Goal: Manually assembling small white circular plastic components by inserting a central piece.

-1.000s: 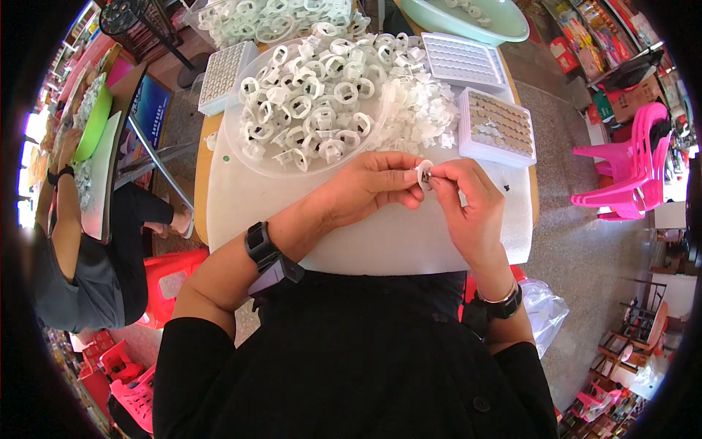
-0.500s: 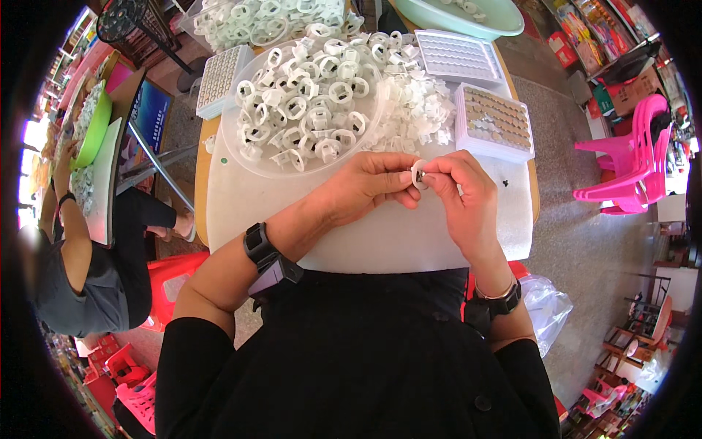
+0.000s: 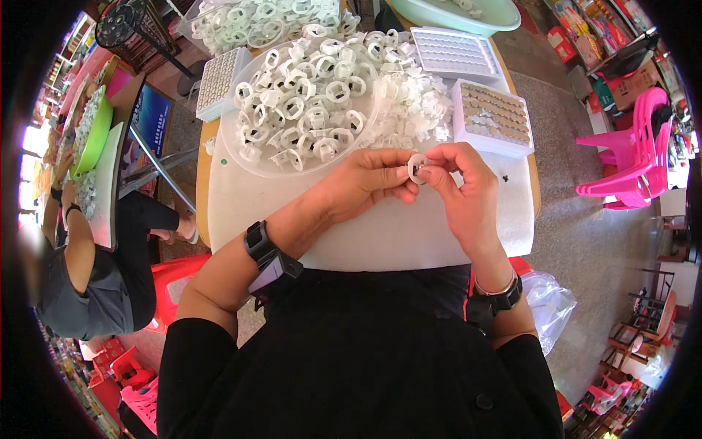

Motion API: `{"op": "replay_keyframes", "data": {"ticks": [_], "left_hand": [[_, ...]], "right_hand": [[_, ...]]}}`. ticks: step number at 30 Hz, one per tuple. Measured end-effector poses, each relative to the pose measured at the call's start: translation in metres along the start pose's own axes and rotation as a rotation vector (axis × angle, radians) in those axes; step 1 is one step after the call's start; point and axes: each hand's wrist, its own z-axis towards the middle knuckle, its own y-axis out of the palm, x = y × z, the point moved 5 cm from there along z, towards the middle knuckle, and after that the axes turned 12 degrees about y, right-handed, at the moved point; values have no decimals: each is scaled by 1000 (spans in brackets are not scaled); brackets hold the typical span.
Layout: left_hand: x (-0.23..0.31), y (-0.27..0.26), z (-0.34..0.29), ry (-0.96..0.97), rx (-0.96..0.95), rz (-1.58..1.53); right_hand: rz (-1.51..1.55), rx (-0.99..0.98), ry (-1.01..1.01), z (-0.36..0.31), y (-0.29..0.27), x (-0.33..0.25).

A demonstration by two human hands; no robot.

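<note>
Pale tabletop [image 3: 365, 245]; ring [image 3: 417, 165] held between left fingers [image 3: 396, 173] and right fingers [image 3: 441, 178].

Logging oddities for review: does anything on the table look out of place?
A small black piece lies alone on the white surface, right of the right hand. It looks stray because most other parts sit in heaps or trays.

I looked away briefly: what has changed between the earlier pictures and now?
The white ring, nearly edge-on before, has turned to show more of its face. The right hand has brought its thumb in against it. The left hand still pinches the ring; the filled tray and small black bit stay put.
</note>
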Motion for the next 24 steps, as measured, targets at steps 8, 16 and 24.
{"op": "replay_keyframes", "data": {"ticks": [8,16,24], "left_hand": [[-1,1,1,-7,-47,15],[1,-3,2,-9,19,-25],[3,-2,2,-60,85,-81]], "right_hand": [[-41,-39,-34,1,-4,1],[-117,110,-200,1,-1,-5],[-215,187,-80,7,-11,25]]}}
